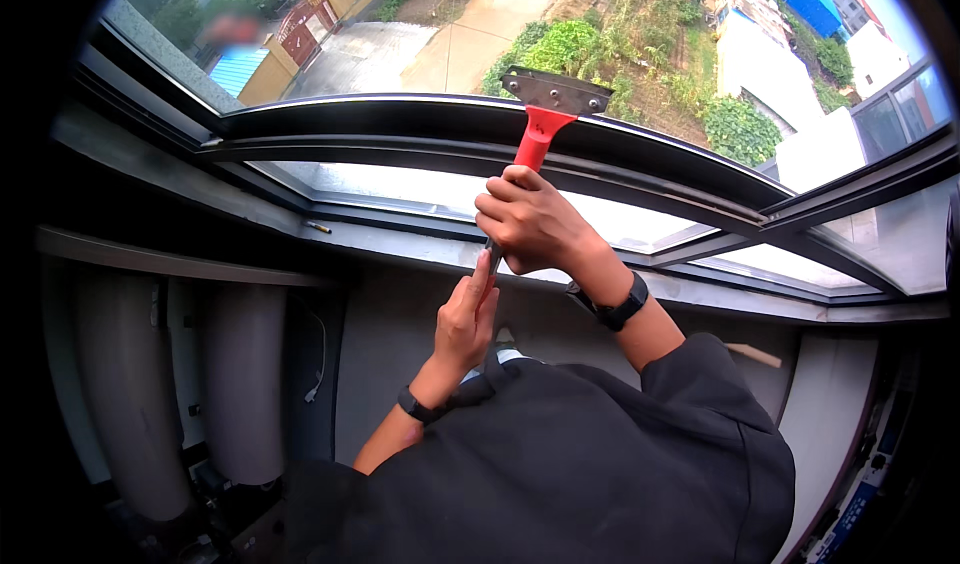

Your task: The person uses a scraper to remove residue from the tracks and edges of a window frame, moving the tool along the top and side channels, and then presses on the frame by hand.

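Observation:
A long-handled scraper (541,133) with a red neck and a dark, flat head with bolts is held up in front of the window. Its head overlaps the lower edge of the upper window pane (480,31); whether it touches the glass I cannot tell. My right hand (529,219) is closed round the handle just below the red neck. Lower down, my left hand (463,324) is at the handle's lower part, its fingers stretched along it. How firmly the left hand grips is hidden. Both wrists wear black bands.
Black window frame bars (480,155) cross in front of me, above a narrow sill (420,245). A small marker-like object (318,227) lies on the sill at the left. Large rounded grey forms (244,384) stand at lower left, near a white cable (322,354). Buildings and plants show outside.

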`<state>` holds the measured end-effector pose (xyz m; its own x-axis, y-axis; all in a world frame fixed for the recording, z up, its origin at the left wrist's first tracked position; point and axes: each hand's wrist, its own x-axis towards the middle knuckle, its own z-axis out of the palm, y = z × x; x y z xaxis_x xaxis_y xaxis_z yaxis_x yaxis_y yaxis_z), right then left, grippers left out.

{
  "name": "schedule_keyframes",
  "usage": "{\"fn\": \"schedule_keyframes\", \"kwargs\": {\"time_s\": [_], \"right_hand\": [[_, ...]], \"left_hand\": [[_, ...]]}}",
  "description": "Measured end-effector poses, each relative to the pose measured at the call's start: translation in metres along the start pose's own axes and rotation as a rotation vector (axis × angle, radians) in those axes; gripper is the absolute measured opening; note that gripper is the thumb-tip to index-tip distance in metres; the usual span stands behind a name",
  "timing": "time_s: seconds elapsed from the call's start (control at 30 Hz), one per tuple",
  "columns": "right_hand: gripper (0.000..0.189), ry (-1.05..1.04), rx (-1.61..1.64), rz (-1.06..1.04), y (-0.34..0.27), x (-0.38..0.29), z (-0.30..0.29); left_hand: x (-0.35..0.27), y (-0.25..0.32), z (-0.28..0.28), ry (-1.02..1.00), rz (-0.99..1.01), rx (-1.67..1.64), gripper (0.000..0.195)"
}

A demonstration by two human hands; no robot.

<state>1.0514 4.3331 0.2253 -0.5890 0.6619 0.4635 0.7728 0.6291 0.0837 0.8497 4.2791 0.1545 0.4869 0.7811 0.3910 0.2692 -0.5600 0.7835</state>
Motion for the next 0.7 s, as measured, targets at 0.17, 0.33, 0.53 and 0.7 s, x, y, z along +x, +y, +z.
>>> {"fn": "schedule_keyframes", "kwargs": {"time_s": [0.17, 0.33, 0.53, 0.7], "right_hand": [[0.014, -0.066, 0.058, 0.017, -0.010, 0.010, -0.001], [0.016, -0.049, 0.056, 0.067, -0.017, 0.030, -0.007], [0.018, -0.035, 0.031, 0.053, -0.023, 0.053, 0.000], [0.018, -0.118, 0.080, 0.039, -0.044, 0.099, 0.032]], "left_hand": [[-0.003, 0.007, -0.012, 0.010, -0.037, -0.029, 0.058], [-0.001, 0.005, -0.025, -0.014, -0.118, 0.039, 0.061], [0.001, -0.006, -0.047, -0.069, -0.164, 0.016, 0.062], [-0.006, -0.034, -0.092, 0.003, -0.161, -0.144, 0.062]]}}
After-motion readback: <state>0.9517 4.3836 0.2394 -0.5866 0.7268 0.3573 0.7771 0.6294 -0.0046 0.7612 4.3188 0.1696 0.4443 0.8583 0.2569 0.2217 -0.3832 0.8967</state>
